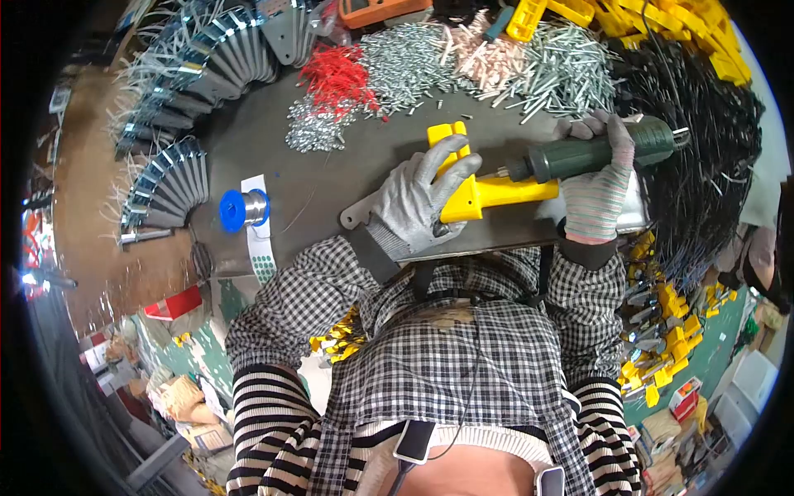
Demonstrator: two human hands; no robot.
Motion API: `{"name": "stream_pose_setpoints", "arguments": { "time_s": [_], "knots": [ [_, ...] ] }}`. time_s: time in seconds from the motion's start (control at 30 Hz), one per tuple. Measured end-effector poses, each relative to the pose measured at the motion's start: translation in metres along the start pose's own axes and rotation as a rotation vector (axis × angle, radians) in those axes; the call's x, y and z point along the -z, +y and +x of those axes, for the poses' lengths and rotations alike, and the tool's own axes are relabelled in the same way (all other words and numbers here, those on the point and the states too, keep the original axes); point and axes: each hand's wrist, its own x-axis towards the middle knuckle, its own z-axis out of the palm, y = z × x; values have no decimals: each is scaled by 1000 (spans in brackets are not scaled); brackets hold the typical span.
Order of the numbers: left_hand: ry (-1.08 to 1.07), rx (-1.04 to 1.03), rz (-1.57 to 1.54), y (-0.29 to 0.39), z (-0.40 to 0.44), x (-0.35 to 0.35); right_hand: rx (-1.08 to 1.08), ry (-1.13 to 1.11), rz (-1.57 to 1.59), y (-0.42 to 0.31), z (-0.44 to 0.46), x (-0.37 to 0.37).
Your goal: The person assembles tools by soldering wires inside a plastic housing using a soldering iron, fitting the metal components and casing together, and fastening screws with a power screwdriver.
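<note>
My left hand (418,198), in a grey coated glove, is closed on a yellow plastic handle (517,192) lying at the front of the worktable. A grey metal tab (356,215) with a hole sticks out on the left side of this hand. My right hand (597,178), in a striped glove, wraps round a dark green electric screwdriver (556,159). The screwdriver lies level, its bit pointing left towards the yellow handle. Whether the bit touches the handle, I cannot tell.
Piles of red sleeves (337,76), small metal parts (405,64) and pale pins (571,70) lie at the back. Grey metal plates with wires (169,186) fan out at left, near a blue solder spool (240,210). Black cables (695,124) heap at right, below yellow parts (691,29).
</note>
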Motion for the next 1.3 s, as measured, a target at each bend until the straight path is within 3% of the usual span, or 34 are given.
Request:
{"name": "stream_pose_setpoints", "arguments": {
  "time_s": [0.3,0.5,0.57,0.6,0.63,0.67,0.7,0.77,0.83,0.9,0.97,1.07,1.2,1.27,1.3],
  "knots": [
    [-18,33,-38,0,2,-3,92,50,-34,4,2,-2],
    [-50,28,-89,-2,3,5,103,-36,-38,1,5,2],
    [47,-66,-281,-16,0,23,71,-15,-12,2,8,0],
    [111,-40,-281,-29,-5,39,77,-17,-22,3,6,-1],
    [187,184,-344,-36,-10,56,84,-16,-31,4,5,-2],
    [222,377,-162,-55,-19,62,69,-39,-24,3,4,-2],
    [133,495,-34,-75,-27,65,66,-37,-23,3,4,-1],
    [108,524,-5,-100,-35,64,61,-39,-40,2,7,0],
    [-184,450,190,-100,-30,75,62,-46,-44,1,6,-4],
    [-142,401,250,-103,-27,74,66,-48,-53,1,5,-4],
    [-384,297,421,-101,-14,79,70,-39,-47,1,7,-2],
    [-432,138,679,-102,-13,69,71,-38,-55,1,9,1],
    [-496,211,540,-80,-10,73,97,-21,-106,2,11,4],
    [104,55,95,-52,-22,56,71,-35,-79,3,8,3],
    [89,89,-22,-37,-23,49,72,-30,-79,3,8,4]
  ]
}}
